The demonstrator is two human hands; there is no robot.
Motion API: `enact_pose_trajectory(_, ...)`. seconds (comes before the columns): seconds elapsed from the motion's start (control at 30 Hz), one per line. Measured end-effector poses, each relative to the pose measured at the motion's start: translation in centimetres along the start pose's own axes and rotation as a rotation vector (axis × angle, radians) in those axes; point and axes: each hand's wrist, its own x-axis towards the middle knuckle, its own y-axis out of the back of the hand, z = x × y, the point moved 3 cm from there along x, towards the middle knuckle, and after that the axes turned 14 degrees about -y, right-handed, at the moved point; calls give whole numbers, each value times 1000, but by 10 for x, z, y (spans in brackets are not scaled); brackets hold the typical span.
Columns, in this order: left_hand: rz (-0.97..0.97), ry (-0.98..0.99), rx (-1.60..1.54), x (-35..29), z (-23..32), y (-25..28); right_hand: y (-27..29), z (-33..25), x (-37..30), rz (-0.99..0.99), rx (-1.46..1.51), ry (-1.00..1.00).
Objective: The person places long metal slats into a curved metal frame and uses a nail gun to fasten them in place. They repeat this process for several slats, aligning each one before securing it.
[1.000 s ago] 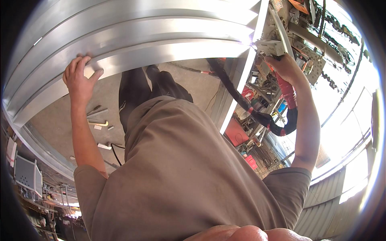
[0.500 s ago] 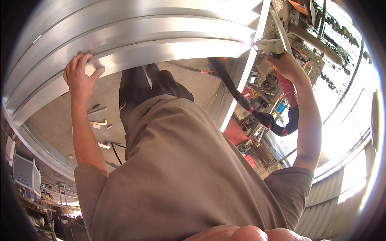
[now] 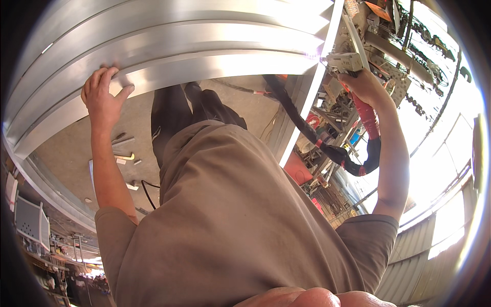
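My right hand (image 3: 358,84) is closed around the handle of a pale handheld welding gun (image 3: 345,61). The gun's nozzle meets the frame's upright edge at the right ends of the metal slats, where a small purplish glow shows. From the handle hangs a thick cable (image 3: 364,110), wrapped in red, then black. My left hand (image 3: 102,92) rests on the lowest slats of a silvery louvre panel (image 3: 179,41). Its fingertips touch the metal and its thumb stands apart, with nothing held in it.
Below the panel, a concrete floor (image 3: 66,163) carries a yellow-handled tool (image 3: 125,156) and small metal pieces. The cable loops past the frame's right upright (image 3: 302,123). Cluttered shelving and tools stand at the right, and a grey perforated cabinet (image 3: 31,220) at the lower left.
The glow at the nozzle looks smaller and dimmer. Both hands and the welding gun hold nearly the same positions.
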Motion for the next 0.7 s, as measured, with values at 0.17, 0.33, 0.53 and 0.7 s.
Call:
enact_pose_trajectory(0.17,3,-3,0,0,1,0,1,3,-4,-5,19,-6)
enact_pose_trajectory(0.33,-13,8,7,0,0,-1,1,7,-3,-20,11,-26)
enact_pose_trajectory(0.53,-29,13,1,0,-3,-2,5,57,-16,46,205,-46)
enact_pose_trajectory(0.7,-53,9,5,-3,-5,-6,-28,154,-10,125,725,-7)
